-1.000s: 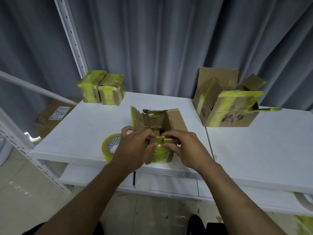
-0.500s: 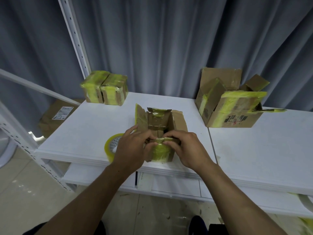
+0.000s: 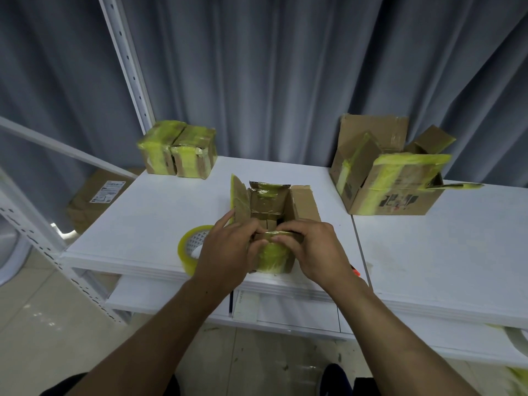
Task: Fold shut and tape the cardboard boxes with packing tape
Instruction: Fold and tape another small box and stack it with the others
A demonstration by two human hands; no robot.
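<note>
A small open cardboard box [image 3: 268, 201] with yellow tape remnants stands near the front edge of the white table [image 3: 160, 212]. Its left, right and far flaps stand up. My left hand [image 3: 225, 250] and my right hand [image 3: 311, 250] both pinch the near flap at the box's front rim, thumbs toward each other. A roll of yellowish packing tape [image 3: 194, 247] lies just left of my left hand, partly hidden by it.
Two small taped boxes [image 3: 180, 152] sit at the table's back left. A larger open box [image 3: 391, 178] with yellow tape stands at the back right. A grey curtain hangs behind. A white shelf post [image 3: 128, 70] rises at the left. A cardboard package [image 3: 97, 198] lies below left.
Both hands stay on the near flap of the small box. The view has shifted slightly; the box and tape roll have not visibly moved on the table.
</note>
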